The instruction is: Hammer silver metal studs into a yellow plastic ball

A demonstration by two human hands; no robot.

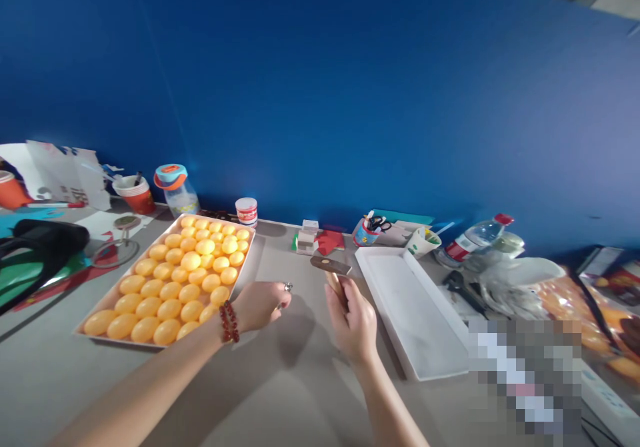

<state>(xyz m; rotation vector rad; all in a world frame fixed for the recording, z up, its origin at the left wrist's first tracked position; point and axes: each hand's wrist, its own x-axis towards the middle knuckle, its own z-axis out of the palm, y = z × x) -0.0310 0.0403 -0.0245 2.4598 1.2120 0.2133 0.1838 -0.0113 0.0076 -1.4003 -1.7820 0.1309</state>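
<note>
Grey tabletop (pixel 273 250): between a shallow pale box (pixel 249 247) of round orange balls (pixel 170 290) and a rectangular white tray (pixel 420 314), the right hand (pixel 356 324) grips a wooden-handled hammer (pixel 329 265); the left hand (pixel 260 305) curls, any contents hidden.

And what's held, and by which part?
The right hand grips the hammer by its wooden handle; whether the left hand holds anything can't be told.

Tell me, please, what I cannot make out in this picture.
All in the head view:
Left hand: whether it holds anything; its own curled fingers hide this.
Hammer: lower handle, covered by right hand.
Orange balls: their full number; left forearm covers some.
Red cup: outer side, cut by the left edge.
Pixelated patch: whatever lies beneath.
</note>
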